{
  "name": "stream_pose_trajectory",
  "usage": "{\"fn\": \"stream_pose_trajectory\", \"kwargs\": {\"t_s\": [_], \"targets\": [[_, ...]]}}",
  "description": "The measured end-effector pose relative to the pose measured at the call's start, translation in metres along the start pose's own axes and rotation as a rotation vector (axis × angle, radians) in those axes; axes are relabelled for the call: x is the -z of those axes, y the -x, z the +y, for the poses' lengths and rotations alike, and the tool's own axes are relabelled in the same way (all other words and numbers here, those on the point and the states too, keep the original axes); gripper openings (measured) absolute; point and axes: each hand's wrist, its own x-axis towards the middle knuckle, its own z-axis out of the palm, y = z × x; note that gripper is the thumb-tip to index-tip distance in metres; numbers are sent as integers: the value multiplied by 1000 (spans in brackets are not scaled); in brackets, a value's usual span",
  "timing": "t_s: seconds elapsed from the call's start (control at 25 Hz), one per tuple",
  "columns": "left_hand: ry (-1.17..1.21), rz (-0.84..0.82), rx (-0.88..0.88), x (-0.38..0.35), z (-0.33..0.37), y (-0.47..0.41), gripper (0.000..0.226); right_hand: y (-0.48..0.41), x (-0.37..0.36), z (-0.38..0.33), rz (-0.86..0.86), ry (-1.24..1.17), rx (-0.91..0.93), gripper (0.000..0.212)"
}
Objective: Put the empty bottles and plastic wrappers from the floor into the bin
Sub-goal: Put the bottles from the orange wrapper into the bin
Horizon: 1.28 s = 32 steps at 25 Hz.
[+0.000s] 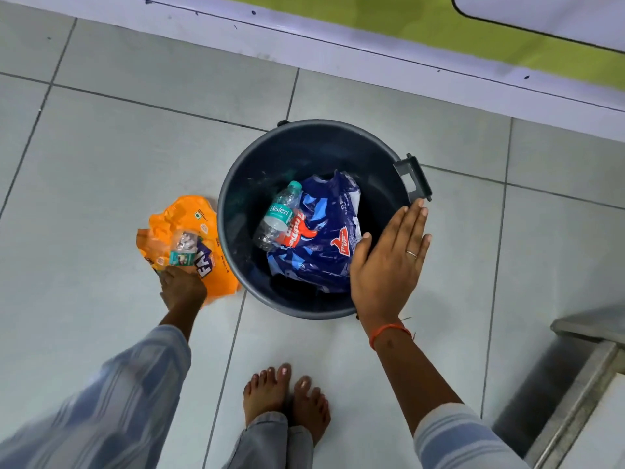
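Note:
A dark round bin (236, 184) stands on the tiled floor. Inside it lie a clear Bisleri bottle (278, 215) and a crumpled blue plastic wrapper (321, 238). Left of the bin, my left hand (182, 286) grips an orange plastic wrapper (189, 214) together with a small crushed clear bottle (184, 248), held close to the floor and just outside the bin's rim. My right hand (392, 262) hovers flat over the bin's right rim, fingers straight and together, holding nothing.
A white skirting and green wall (439, 25) run along the back. A steel frame (581, 384) stands at the lower right. My bare feet (287, 397) are on the tiles just in front of the bin. A handle clip (414, 177) sticks out from the bin's right rim.

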Motion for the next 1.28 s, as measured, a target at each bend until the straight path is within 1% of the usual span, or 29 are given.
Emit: {"fn": "stream_pose_trajectory", "kwargs": {"t_s": [0.08,0.16,0.28,0.36,0.4,0.44,0.52,0.6,0.64,0.68,0.76,0.8,0.84,0.88,0.96,1.0,1.04,1.12,1.16,1.2,1.24,1.28], "targets": [[-45,-24,27,-10,0,-11,59,1,-1,1,10,10,2,58],[-102,10,69,-16,9,-12,59,1,-2,2,14,17,13,59],[-112,10,133,-22,23,-12,51,1,-3,3,22,12,9,60],[-4,-22,112,-22,26,-9,47,1,-3,3,25,9,11,60],[88,-26,104,-18,30,-3,47,1,-3,2,27,7,9,60],[210,22,87,-12,36,6,46,0,-3,2,28,7,4,60],[455,235,-30,13,52,37,42,1,-2,3,18,3,-3,60],[628,460,-328,54,69,83,41,1,0,2,7,2,-8,59],[665,509,-481,75,74,110,43,1,0,1,2,3,-12,59],[647,498,-607,90,79,136,45,0,0,1,-3,5,-14,59],[500,399,-809,103,87,178,50,0,1,0,-17,17,-17,59],[412,329,-864,99,92,192,54,-1,1,0,-25,19,-21,60],[326,265,-878,92,96,201,58,0,1,0,-31,19,-25,60],[250,220,-862,86,101,205,62,0,2,-1,-35,18,-25,60],[190,207,-839,76,104,201,69,0,3,-2,-32,12,-27,60],[236,215,-826,74,102,194,70,0,3,-2,-30,6,-32,60],[336,237,-790,75,99,186,68,0,3,-2,-29,4,-35,60],[553,335,-659,72,86,162,61,0,3,-1,-25,2,-32,60],[619,376,-579,65,75,146,57,0,2,-1,-22,-5,-31,60],[640,388,-505,53,62,129,55,0,1,0,-18,-12,-30,60],[603,364,-453,38,48,113,55,0,1,0,-11,-17,-29,60],[503,301,-427,23,34,98,58,1,0,1,1,-22,-28,60]]}}
